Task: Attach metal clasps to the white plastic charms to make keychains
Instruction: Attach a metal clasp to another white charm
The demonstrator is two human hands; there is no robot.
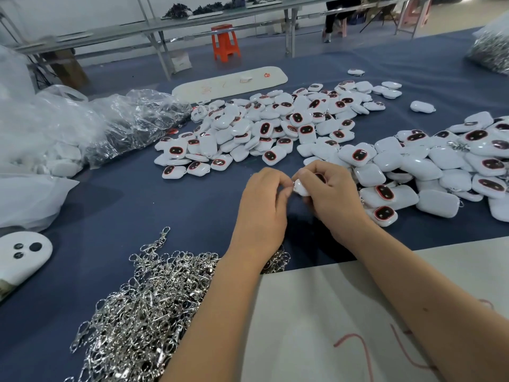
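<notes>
Fingers (316, 172) of the right hand (334, 199) curl around one white rounded plastic charm (301, 188) at frame centre; the left hand (263, 205) pinches at its edge, where a small silver metal clasp (295, 186) shows. Heaped silver metal clasps (146, 307) lie lower left, loose white charms (275, 125) above on the blue table (165, 205).

Glossy white plastic charms (278, 125) with red-rimmed dark ovals, silvery metal clasps (143, 304), navy blue cloth-covered counter (165, 205), orange plastic stool (225, 42).
</notes>
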